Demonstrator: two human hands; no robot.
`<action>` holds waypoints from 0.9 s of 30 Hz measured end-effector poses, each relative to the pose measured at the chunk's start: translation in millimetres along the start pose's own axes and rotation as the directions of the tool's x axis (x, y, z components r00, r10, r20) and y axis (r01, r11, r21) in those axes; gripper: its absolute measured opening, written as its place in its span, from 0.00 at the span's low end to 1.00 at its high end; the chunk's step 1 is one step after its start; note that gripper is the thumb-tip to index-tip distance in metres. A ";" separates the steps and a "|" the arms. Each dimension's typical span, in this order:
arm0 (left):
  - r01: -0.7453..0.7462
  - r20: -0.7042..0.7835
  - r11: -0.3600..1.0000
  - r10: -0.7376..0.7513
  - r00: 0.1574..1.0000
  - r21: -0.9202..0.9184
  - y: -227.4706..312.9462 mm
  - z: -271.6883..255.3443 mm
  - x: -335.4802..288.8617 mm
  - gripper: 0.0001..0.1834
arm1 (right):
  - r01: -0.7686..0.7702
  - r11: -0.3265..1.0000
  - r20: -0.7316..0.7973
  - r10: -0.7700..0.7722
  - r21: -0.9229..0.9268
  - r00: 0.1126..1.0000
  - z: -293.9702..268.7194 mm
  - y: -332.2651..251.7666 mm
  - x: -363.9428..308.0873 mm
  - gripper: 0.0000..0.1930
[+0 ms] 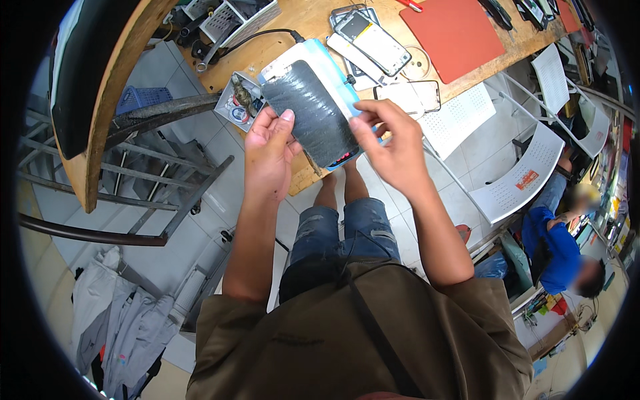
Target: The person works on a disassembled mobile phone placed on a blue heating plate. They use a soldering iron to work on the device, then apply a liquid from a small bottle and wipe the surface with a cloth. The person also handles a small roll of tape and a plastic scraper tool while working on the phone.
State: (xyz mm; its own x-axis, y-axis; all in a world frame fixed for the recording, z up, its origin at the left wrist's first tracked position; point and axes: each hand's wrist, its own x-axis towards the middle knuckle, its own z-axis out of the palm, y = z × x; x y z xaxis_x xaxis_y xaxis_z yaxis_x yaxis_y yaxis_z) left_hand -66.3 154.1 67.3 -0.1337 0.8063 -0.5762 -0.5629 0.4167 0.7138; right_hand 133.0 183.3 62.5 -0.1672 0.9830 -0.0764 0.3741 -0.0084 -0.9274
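A dark, glossy flat panel with rounded corners and streaks across its surface lies on a blue-and-white flat machine at the table's edge. My left hand is at the panel's left edge, thumb up and fingers curled in. Whatever those fingers hold, if anything, is hidden. On the opposite side my right hand is half curled, its thumb and index finger apart at the panel's right edge. Small red lit marks show at the machine's near end. A black cable runs to its far end.
Left of the machine sits a small box of odds and ends. Several phones and frames lie to the right, beside a red mat. White perforated chairs stand right, with another person in blue beyond. A metal rack is left.
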 end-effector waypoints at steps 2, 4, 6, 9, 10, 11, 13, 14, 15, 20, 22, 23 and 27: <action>-0.043 0.019 0.999 0.043 0.999 -0.030 -3.1 -6.4 4.5 0.10 | -0.012 1.000 -0.007 0.012 -0.016 1.000 12.1 -4.4 4.3 0.11; -0.048 0.016 0.999 0.048 0.999 -0.018 -7.0 -12.2 9.3 0.09 | -0.054 0.999 0.010 0.054 0.004 0.999 17.7 -3.2 8.3 0.12; -0.049 -0.014 0.998 0.049 0.999 0.033 -8.7 -14.3 10.0 0.09 | -0.133 0.989 0.048 0.130 0.061 0.990 19.2 -0.7 10.0 0.13; -0.044 -0.056 0.993 0.051 0.997 0.107 -2.1 -7.1 6.5 0.12 | -0.236 0.956 0.091 0.223 0.174 0.971 18.3 10.1 10.8 0.12; -0.042 -0.042 0.995 0.046 0.998 0.092 3.7 -2.7 2.8 0.15 | -0.255 0.945 0.109 0.237 0.205 0.965 16.3 10.7 11.6 0.12; -0.041 -0.029 0.996 0.044 0.999 0.078 6.7 -0.9 -0.5 0.17 | -0.274 0.932 0.128 0.250 0.236 0.960 13.8 10.3 12.9 0.11; -0.060 0.008 0.993 0.060 0.998 0.102 2.4 -9.3 -4.8 0.23 | -0.311 0.915 0.163 0.276 0.257 0.947 8.6 8.6 14.9 0.11; -0.070 0.026 0.991 0.067 0.997 0.116 0.0 -13.5 -6.0 0.27 | -0.288 0.928 0.155 0.257 0.238 0.954 8.4 8.7 14.6 0.11; -0.065 0.011 0.988 0.064 0.998 0.139 -1.6 -15.6 -6.2 0.27 | -0.266 0.939 0.148 0.238 0.217 0.960 8.3 8.8 14.2 0.11; -0.039 -0.061 0.971 0.055 0.997 0.234 -0.5 -18.5 -5.0 0.25 | -0.119 0.992 0.104 0.115 0.029 0.988 12.8 5.2 11.3 0.11; -0.053 -0.077 0.967 0.075 0.994 0.251 -5.7 -22.2 -1.4 0.21 | -0.111 0.994 0.091 0.110 0.004 0.990 17.3 5.1 10.5 0.11; -0.059 -0.084 0.964 0.083 0.993 0.260 -8.3 -23.9 0.0 0.19 | -0.105 0.994 0.080 0.102 0.024 0.991 19.3 5.5 10.3 0.11; -0.108 -0.071 0.958 0.131 0.989 0.265 -7.7 -23.9 1.7 0.12 | -0.134 0.989 0.094 0.129 0.054 0.987 16.1 4.5 9.5 0.10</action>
State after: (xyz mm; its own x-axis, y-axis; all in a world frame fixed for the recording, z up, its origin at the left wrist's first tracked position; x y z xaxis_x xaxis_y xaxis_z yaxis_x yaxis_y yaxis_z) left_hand -81.7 142.2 51.3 -0.2638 0.8222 -0.5043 -0.3086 0.4234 0.8517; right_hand 118.4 189.6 51.6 -0.2031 0.9519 -0.2295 0.3432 -0.1503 -0.9272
